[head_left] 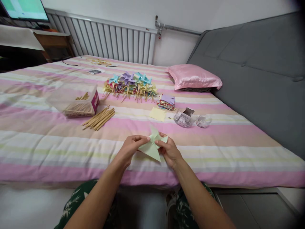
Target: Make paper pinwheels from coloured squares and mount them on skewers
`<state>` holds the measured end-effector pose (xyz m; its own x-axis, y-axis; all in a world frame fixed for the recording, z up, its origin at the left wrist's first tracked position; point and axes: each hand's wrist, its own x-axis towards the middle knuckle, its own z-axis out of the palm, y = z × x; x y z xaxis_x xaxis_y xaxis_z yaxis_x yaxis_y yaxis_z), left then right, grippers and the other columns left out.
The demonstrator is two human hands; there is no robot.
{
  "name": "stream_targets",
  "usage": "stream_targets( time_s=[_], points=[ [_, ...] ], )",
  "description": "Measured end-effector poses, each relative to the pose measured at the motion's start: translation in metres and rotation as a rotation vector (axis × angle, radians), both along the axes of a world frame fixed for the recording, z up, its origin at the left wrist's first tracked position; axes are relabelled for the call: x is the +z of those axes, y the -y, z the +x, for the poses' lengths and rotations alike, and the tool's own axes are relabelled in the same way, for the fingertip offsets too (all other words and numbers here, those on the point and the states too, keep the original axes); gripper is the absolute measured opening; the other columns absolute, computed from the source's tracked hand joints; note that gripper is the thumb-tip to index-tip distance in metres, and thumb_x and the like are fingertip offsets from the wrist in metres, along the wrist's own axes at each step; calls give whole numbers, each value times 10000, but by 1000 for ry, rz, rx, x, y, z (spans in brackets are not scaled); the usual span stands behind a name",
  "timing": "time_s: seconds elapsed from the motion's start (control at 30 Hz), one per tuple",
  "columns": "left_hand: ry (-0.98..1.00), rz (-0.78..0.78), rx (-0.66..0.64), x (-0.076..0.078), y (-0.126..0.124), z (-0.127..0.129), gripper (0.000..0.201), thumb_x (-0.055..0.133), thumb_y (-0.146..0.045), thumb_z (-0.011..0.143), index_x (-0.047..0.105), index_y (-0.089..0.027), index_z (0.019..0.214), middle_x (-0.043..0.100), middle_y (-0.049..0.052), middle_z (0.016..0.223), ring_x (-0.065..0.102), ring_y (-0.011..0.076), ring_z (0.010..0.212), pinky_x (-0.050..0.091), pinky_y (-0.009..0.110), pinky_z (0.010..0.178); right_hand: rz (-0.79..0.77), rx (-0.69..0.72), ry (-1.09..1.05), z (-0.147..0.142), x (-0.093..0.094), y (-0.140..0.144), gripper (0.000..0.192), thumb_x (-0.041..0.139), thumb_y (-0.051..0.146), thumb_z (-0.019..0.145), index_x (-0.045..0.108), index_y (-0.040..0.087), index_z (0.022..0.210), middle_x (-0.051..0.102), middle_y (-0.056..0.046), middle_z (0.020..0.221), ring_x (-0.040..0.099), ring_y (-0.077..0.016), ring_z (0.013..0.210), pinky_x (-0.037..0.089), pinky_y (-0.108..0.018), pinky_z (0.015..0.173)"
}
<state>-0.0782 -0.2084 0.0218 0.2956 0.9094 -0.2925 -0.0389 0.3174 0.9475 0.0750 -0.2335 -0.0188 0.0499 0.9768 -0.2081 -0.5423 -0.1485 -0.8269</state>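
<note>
Between my two hands is a pale green paper pinwheel (152,149), its blades folded in toward the middle. My left hand (133,144) pinches it from the left, thumb near the centre. From the right, my right hand (169,149) grips it, thumb pressed by the centre and fingers behind the paper. Just beyond lie a yellow paper sheet (157,114) and a stack of coloured paper (166,101). Farther back is a pile of finished pinwheels (130,84) on sticks, in blue, purple and yellow.
Loose wooden sticks (99,118) lie left, beside a clear plastic box (57,100) holding more sticks. To the right stand a clear container (183,119) with small items and a small round clear container (203,121). A pink pillow (194,77) rests by the grey headboard (257,60).
</note>
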Motion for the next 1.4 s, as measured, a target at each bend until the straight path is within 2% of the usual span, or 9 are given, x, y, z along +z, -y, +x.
stream_targets(
  time_s=[0.13, 0.33, 0.53, 0.87, 0.97, 1.07, 1.17, 1.27, 1.4],
  points=[
    [-69, 18, -22, -2, 2, 1, 216, 711, -311, 587, 645, -108, 620, 583, 14, 562, 484, 104, 528, 331, 208, 512, 20, 62, 5, -2, 3, 3, 542, 774, 179, 561, 528, 199, 1044, 654, -5, 853, 592, -126, 674, 461, -251, 633],
    [-143, 27, -80, -9, 1, 2, 178, 695, -277, 566, 634, -113, 599, 538, -18, 525, 426, 85, 482, 284, 199, 472, 20, 83, 116, -2, 2, 5, 599, 792, 215, 547, 523, 209, 1082, 644, -1, 866, 584, -112, 629, 448, -232, 583],
    [-126, 45, -67, -8, 4, 2, 114, 679, -234, 563, 641, -127, 571, 532, -18, 508, 425, 86, 457, 278, 189, 447, 56, 80, 193, -1, 0, 5, 616, 782, 245, 553, 516, 202, 1107, 651, -17, 916, 600, -120, 655, 456, -225, 578],
    [-118, 32, -1, -7, 4, 4, 110, 688, -232, 545, 653, -128, 552, 562, -11, 464, 463, 97, 408, 313, 192, 421, 53, 60, 205, -4, 5, 5, 582, 775, 270, 568, 520, 202, 1087, 632, 22, 756, 565, -108, 593, 439, -214, 546],
    [-86, 28, 113, -5, 1, 4, 130, 698, -239, 534, 664, -121, 578, 590, -2, 483, 490, 106, 419, 339, 197, 425, 115, -27, 232, -5, 6, 4, 543, 747, 315, 619, 506, 212, 1095, 627, -2, 827, 565, -114, 641, 446, -223, 579],
    [-26, 22, 266, -4, -4, -1, 154, 713, -242, 523, 659, -112, 584, 615, 14, 505, 513, 112, 435, 352, 197, 429, 265, -257, 469, -4, 9, 6, 511, 723, 305, 658, 507, 231, 1115, 600, -29, 960, 557, -119, 703, 455, -249, 645],
    [54, -20, 381, -4, -9, -6, 145, 719, -230, 520, 637, -122, 570, 601, 1, 479, 507, 105, 421, 336, 191, 410, 409, -440, 709, -5, 11, 14, 369, 682, 256, 699, 574, 241, 1052, 603, -7, 820, 542, -129, 662, 450, -270, 658],
    [141, -82, 432, -5, -12, -8, 141, 723, -201, 506, 608, -133, 548, 590, -10, 462, 502, 103, 405, 321, 194, 395, 489, -308, 791, -13, 8, 22, 267, 635, 232, 734, 628, 258, 1000, 613, 17, 633, 544, -140, 564, 460, -281, 597],
    [250, -147, 430, -4, -11, -5, 168, 736, -172, 490, 605, -130, 586, 612, -9, 505, 528, 112, 443, 376, 214, 446, 501, -120, 801, -26, 2, 25, 296, 594, 221, 764, 639, 284, 1049, 690, -1, 771, 619, -144, 580, 493, -275, 559]
  ],
)
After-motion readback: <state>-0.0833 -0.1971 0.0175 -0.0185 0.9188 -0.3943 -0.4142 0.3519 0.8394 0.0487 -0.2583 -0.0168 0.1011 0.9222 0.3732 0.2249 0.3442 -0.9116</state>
